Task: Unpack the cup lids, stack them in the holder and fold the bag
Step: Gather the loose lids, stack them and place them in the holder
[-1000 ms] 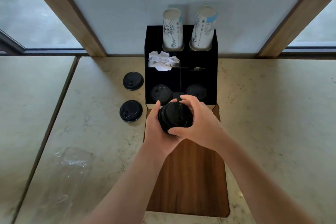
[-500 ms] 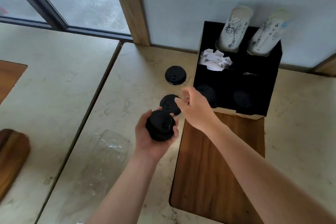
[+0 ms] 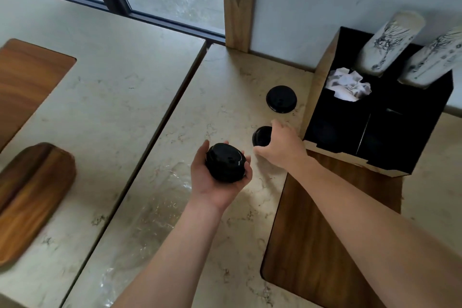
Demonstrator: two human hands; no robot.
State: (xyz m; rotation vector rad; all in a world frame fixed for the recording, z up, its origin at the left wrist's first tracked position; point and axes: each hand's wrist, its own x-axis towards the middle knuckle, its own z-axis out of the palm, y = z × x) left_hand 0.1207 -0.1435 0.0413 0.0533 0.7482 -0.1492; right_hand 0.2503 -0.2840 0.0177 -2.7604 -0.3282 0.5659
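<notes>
My left hand (image 3: 212, 182) cups a stack of black cup lids (image 3: 225, 161) above the counter. My right hand (image 3: 280, 147) reaches over a single black lid (image 3: 261, 135) lying on the counter, fingers curled around it and partly hiding it. A second loose black lid (image 3: 281, 99) lies farther back, beside the black holder (image 3: 325, 97). The holder's front compartments are dark; I cannot make out lids inside. A clear plastic bag (image 3: 150, 212) lies flat on the counter under my left forearm.
Two stacks of paper cups (image 3: 390, 42) and crumpled white paper (image 3: 347, 84) sit in the holder. The holder stands at the back of a wooden inlay (image 3: 320, 245). Another wooden inlay (image 3: 27, 80) and a wooden board (image 3: 30, 197) are at left. A wooden post (image 3: 240, 2) rises behind.
My view has swung left. My right hand left the lid stack and reached down onto the nearer loose lid. My left hand keeps the stack.
</notes>
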